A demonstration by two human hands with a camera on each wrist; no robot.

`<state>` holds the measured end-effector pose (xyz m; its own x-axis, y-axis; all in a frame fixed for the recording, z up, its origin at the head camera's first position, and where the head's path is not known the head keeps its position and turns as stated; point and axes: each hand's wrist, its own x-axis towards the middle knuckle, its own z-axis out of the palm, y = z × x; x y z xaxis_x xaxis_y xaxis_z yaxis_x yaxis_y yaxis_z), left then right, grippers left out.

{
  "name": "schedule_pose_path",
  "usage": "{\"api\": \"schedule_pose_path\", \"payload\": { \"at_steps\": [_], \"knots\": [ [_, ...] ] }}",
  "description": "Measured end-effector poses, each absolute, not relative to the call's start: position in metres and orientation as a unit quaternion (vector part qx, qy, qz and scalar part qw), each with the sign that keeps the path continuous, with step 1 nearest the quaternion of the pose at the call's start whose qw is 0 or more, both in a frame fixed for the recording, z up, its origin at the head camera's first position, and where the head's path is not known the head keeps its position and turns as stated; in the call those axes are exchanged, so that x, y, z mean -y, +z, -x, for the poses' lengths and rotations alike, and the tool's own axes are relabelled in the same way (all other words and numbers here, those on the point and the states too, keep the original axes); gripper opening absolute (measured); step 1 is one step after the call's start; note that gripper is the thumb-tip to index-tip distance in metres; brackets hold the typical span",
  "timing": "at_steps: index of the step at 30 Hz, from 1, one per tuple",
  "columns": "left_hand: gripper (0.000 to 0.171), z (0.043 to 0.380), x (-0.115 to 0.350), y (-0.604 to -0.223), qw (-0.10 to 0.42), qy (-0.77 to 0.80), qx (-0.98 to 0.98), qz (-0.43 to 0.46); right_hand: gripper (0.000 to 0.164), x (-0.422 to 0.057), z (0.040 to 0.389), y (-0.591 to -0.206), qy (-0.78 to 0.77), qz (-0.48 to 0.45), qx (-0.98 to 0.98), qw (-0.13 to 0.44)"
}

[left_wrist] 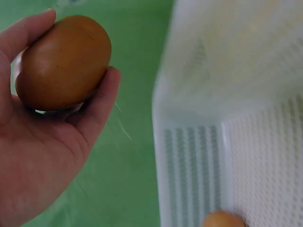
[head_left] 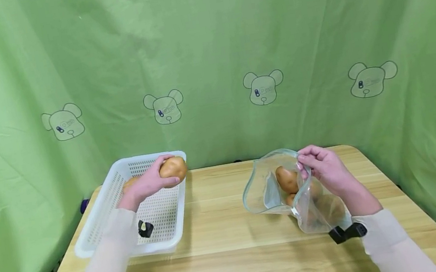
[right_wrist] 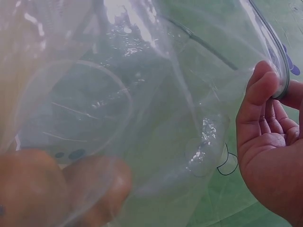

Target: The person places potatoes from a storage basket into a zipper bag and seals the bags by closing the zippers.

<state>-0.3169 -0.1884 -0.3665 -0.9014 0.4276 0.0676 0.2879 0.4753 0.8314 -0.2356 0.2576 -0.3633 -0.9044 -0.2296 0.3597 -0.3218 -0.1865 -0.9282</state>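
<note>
My left hand (head_left: 149,182) grips a brown potato (head_left: 174,171) above the right rim of a white plastic basket (head_left: 183,199). In the left wrist view the thumb and fingers curl round that potato (left_wrist: 66,61). Another potato (head_left: 130,183) lies in the basket, partly behind the hand. On the right, my right hand (head_left: 330,172) pinches the rim of a clear zip bag (head_left: 254,197), whose mouth is spread wide. Several potatoes sit inside, one of them (head_left: 287,179) visible through the mouth. Up close, the right wrist view shows thumb and finger on the bag's edge (right_wrist: 279,71).
Both stand on a light wooden table (head_left: 221,231), with bare wood between basket and bag. A green curtain (head_left: 204,51) with bear-head prints hangs behind and along both sides. A small black device (head_left: 347,233) sits at the right wrist, beside the bag's lower part.
</note>
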Motion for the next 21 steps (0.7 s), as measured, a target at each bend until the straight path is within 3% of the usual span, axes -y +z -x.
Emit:
{"api": "schedule_pose_path", "payload": {
  "at_steps": [11,21],
  "knots": [
    [0.076,0.297,0.151,-0.356,0.063,0.482,-0.841,-0.236,0.015,-0.255,0.235,-0.361,0.75,-0.222,0.622,0.022],
    [0.074,0.279,0.107,-0.352,0.1,0.525,-0.806,-0.253,0.012,-0.253,0.236,-0.361,0.753,-0.225,0.618,0.017]
  ]
}}
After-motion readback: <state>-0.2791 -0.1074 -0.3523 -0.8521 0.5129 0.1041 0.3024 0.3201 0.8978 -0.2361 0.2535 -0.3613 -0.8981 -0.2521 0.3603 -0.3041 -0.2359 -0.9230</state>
